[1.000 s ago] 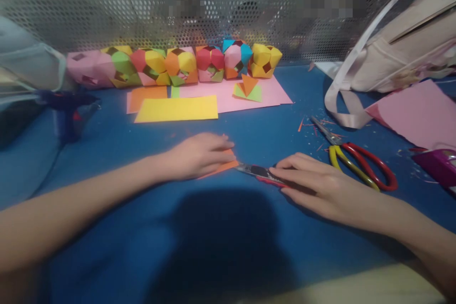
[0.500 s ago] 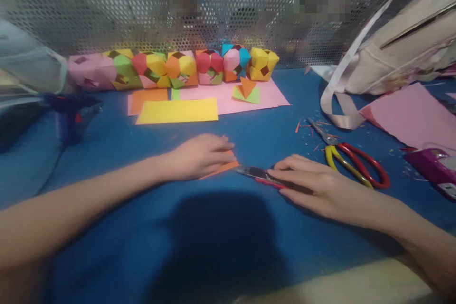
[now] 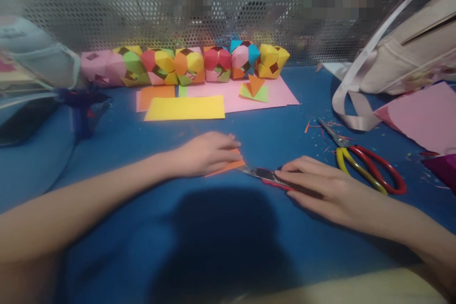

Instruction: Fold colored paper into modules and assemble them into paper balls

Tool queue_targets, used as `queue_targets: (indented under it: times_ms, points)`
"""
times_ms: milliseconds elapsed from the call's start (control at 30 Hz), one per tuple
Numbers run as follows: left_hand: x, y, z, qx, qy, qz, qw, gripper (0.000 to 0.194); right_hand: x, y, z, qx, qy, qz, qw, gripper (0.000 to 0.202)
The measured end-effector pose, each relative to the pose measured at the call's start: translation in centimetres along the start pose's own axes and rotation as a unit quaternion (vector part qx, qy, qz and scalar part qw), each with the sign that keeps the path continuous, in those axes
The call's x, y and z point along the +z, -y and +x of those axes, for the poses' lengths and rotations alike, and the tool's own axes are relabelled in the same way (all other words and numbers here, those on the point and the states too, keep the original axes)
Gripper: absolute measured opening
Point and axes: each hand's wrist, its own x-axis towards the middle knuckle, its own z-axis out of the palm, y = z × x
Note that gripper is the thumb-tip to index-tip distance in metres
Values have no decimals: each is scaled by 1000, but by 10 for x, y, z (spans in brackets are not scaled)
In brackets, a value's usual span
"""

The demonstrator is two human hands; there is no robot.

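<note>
My left hand (image 3: 215,153) presses a small piece of orange paper (image 3: 230,166) down on the blue tabletop, its fingers closed over the sheet; much of the paper is hidden under it. In my right hand (image 3: 317,185) is a utility knife (image 3: 265,174) with a dark and red body, held low and pointing left. The blade tip touches or nearly touches the paper's right corner; I cannot tell whether it cuts in. Just beyond the right hand lie large scissors (image 3: 359,159) with one yellow and one red handle, among orange scraps (image 3: 307,127).
Several coloured folded-paper balls (image 3: 188,66) line the perforated metal panel (image 3: 142,9). In front lie yellow paper (image 3: 187,108), pink paper (image 3: 281,92) and a small orange folded piece (image 3: 255,85). A dark blue glue gun (image 3: 81,111) stands left. A beige bag (image 3: 399,61) and pink sheet (image 3: 423,114) are right.
The view has swung slightly left, so everything sits a little further right in the picture. Both hands, the orange paper and the utility knife keep nearly the same positions relative to each other.
</note>
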Motion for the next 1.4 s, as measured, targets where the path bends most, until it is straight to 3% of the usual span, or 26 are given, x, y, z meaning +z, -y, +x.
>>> queue_targets:
  times_ms: [900, 1400]
  points:
    - [-12, -1, 8, -71, 96, -72, 990, 39, 3, 5, 5, -13, -1, -11, 1000, 30]
    - [-13, -1, 9, -63, 97, -72, 991, 42, 3, 7, 12, -25, -3, -3, 1000, 31]
